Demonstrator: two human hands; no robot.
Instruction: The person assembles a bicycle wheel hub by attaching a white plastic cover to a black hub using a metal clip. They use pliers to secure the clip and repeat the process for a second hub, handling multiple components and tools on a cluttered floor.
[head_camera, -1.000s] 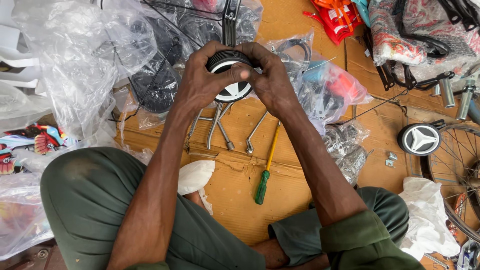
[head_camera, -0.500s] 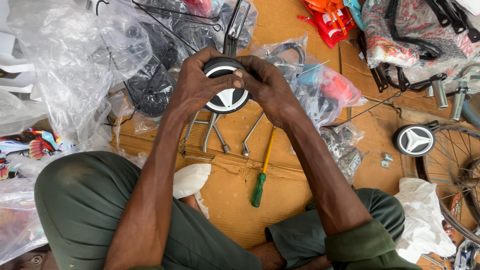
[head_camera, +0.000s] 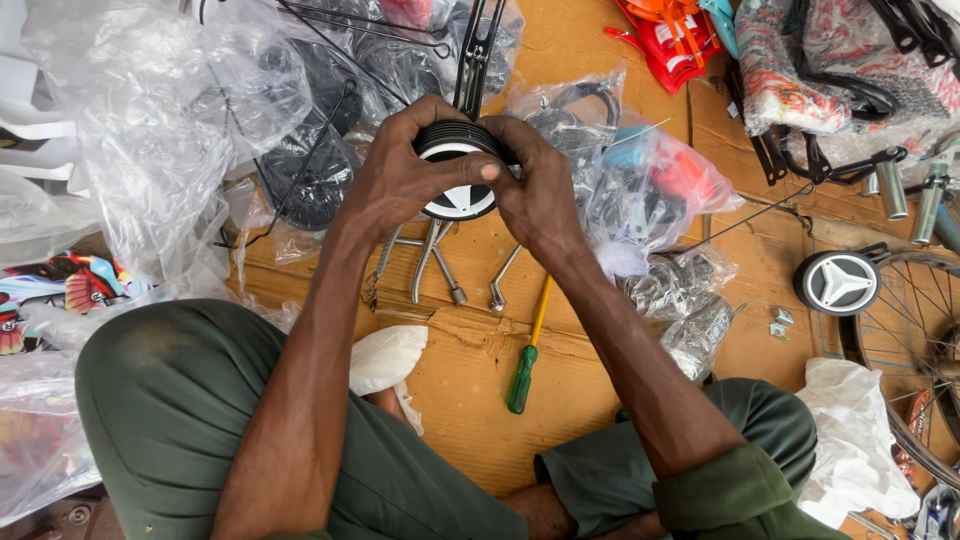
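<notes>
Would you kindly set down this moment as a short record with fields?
Left hand: grips the small black-tyred wheel with white hub from its left side
Right hand: grips the same wheel from the right
Below the wheel: bent silver metal brackets; yellow-shafted screwdriver with green handle
Surface: brown cardboard sheet
Further right: second small wheel, lying flat

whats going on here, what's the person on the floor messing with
A person sits on cardboard and holds a small black and white wheel in both hands. The left hand cups it from one side; the right hand grips the other. Below lie metal brackets and a green and yellow screwdriver. A matching second wheel lies off to the right, among plastic bags.
</notes>
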